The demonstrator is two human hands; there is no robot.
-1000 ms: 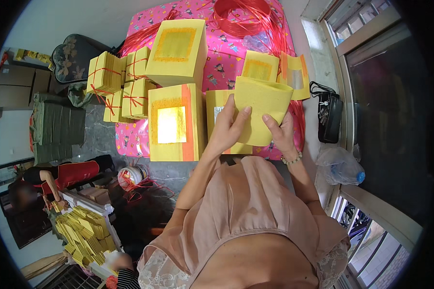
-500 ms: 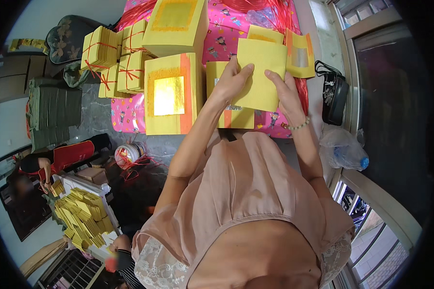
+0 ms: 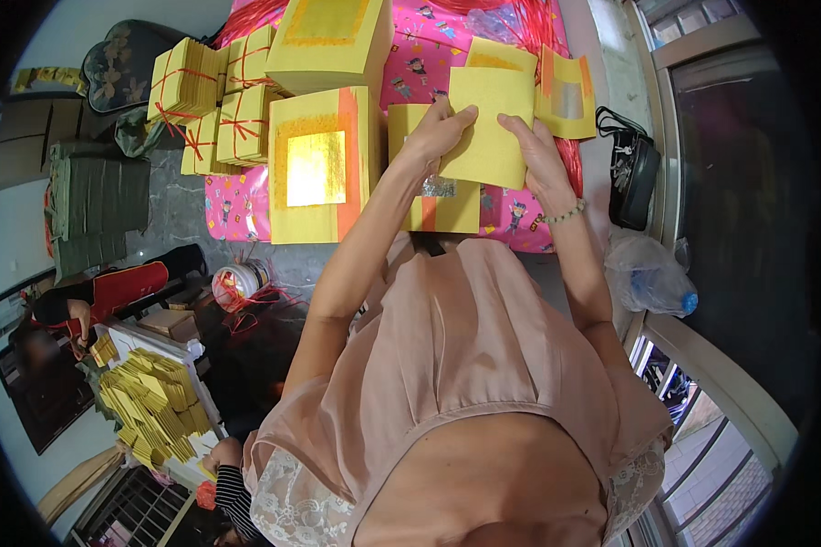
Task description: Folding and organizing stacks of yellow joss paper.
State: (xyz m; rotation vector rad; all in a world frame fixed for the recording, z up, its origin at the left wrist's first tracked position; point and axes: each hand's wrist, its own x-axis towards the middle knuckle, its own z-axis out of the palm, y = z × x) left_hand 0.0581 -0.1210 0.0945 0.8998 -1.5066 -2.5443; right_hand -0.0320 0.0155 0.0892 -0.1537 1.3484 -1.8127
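My left hand (image 3: 440, 135) and my right hand (image 3: 536, 157) grip a piece of yellow joss paper (image 3: 488, 150) by its two sides, thumbs on top; whether it is one sheet or several, I cannot tell. Just beneath it lies more joss paper (image 3: 456, 215) with a silver patch and an orange stripe, partly hidden by my hands. Left of my left wrist stands a tall stack of joss paper (image 3: 316, 169) with a gold foil square. Another tall stack (image 3: 324, 23) rises behind that one. Past my right hand lies a sheet with a silver patch (image 3: 566, 98).
Bundles tied with red string (image 3: 244, 128) sit at the table's left on a pink patterned cloth (image 3: 237, 205). Red strings (image 3: 529, 23) lie at the back. A black bag (image 3: 633, 178) and a plastic bag (image 3: 649, 273) are on the right. At lower left, people work beside piled yellow paper (image 3: 155, 401).
The held joss paper has tipped a little, its lower edge moving up and away from me. Both hands keep their grip. The whole view has shifted slightly.
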